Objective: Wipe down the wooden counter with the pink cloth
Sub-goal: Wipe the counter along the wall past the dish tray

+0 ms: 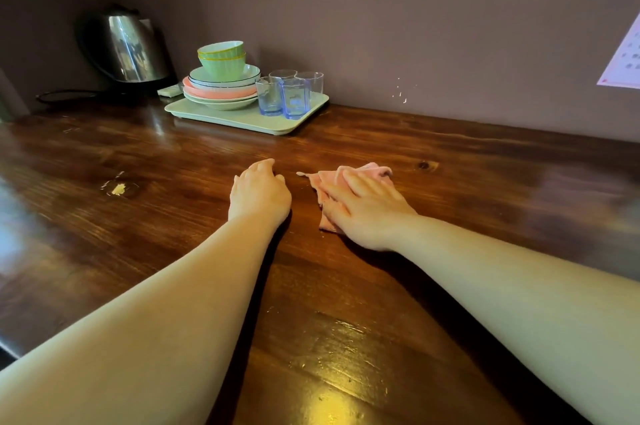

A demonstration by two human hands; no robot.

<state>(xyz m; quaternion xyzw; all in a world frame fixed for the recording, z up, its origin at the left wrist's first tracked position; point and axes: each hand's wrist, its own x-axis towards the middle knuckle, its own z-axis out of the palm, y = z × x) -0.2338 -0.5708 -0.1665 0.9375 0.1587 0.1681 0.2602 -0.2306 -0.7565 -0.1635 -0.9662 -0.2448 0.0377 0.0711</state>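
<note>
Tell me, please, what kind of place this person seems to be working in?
Probably a small kitchen or tea corner: a steel kettle stands on the wooden counter, beside a tray stacked with bowls and drinking glasses.

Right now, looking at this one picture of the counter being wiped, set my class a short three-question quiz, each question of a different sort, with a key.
1. True or false: the right hand lies flat on the pink cloth.
2. Multiple choice: the glasses stand on
A. the bare wooden counter
B. the green tray
C. the kettle
3. Fill in: the green bowls sit on top of a stack of ____.

Key
1. True; its fingers are straight on the cloth.
2. B; they share the tray with the plates.
3. Plates. The left hand rests on the counter, holding nothing.
</note>
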